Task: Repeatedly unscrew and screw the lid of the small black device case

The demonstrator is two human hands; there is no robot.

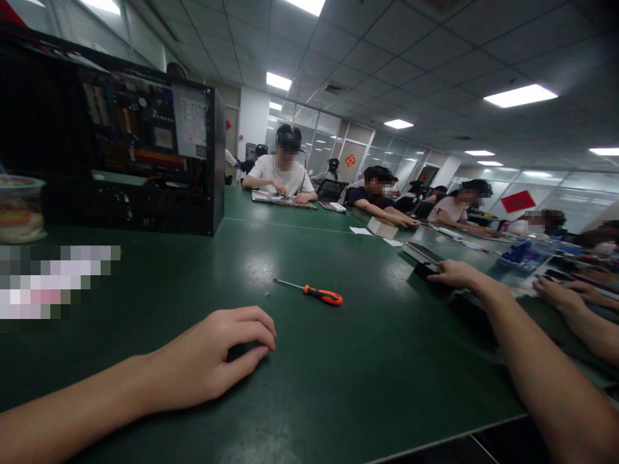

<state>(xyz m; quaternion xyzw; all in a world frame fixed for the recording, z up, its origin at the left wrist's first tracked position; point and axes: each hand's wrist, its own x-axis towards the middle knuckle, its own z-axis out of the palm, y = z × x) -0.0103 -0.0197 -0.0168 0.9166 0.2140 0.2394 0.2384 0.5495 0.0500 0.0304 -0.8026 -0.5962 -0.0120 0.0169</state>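
Note:
On the green table lies my left hand [236, 341], palm down, its fingers loosely curled and the thumb apart from them, with nothing held. A screwdriver [323, 295] with an orange and black handle lies a little beyond it, its shaft pointing left. Off to the right, my right hand [457, 274] reaches out with its fingers closed on the edge of a dark flat device [425, 267]. The device looks laptop-like, but blur and my forearm hide much of it, so its kind is unclear.
An open black computer case [193, 200] stands at the left, boards showing. Beside it is a plastic cup [20, 209]. A small box [383, 228] and white papers lie farther back. Several people sit around the table; another person's hands [563, 299] are close at the right.

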